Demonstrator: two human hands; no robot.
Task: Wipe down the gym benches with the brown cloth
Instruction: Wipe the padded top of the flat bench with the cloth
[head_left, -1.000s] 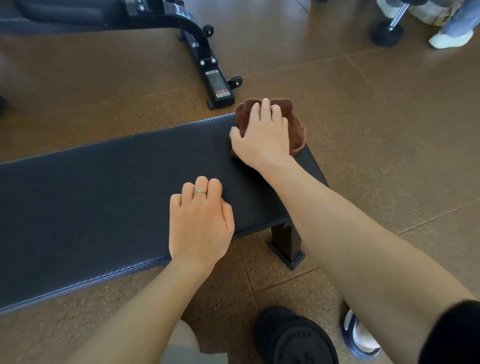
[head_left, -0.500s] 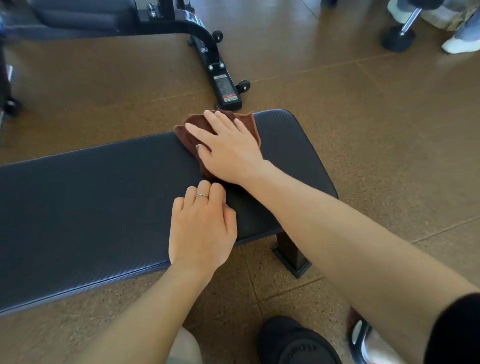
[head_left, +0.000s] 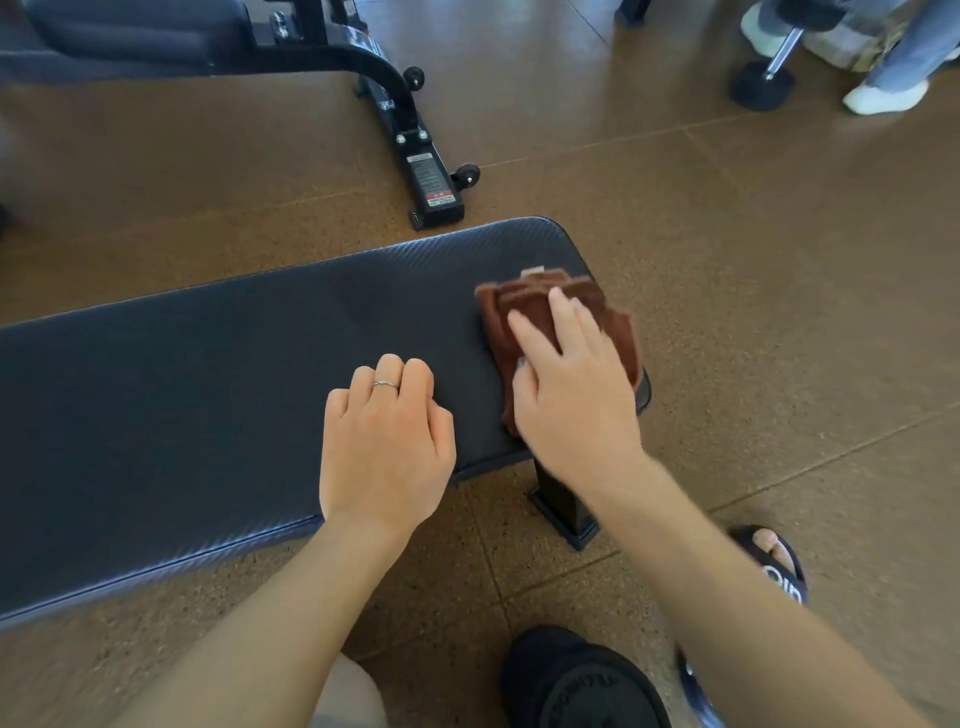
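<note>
1. Cloth, brown (head_left: 566, 317): folded, lying on the right end of the flat bench pad (head_left: 234, 384), its right edge overhanging the pad's end. Risk: a stroke further right could drag it off onto the floor (head_left: 779, 260).
2. Right hand (head_left: 571, 395): flat on the cloth, fingers straight and spread, pressing rather than clasping. Risk: with no pinch on the fabric, the folds could bunch or slip out from under the palm.
3. Left hand (head_left: 387, 441): resting on the pad's near edge, fingers curled under, holding nothing. Risk: it lies just left of the cloth, so a leftward stroke could run into it and leave that patch unwiped.
4. Second bench (head_left: 156, 36): far left, well apart from the cloth. Risk: likely left unwiped if skipped.
5. Bench leg (head_left: 563, 512): below the right hand, near a sandalled foot (head_left: 774, 564); a stumble is possible on rising.
</note>
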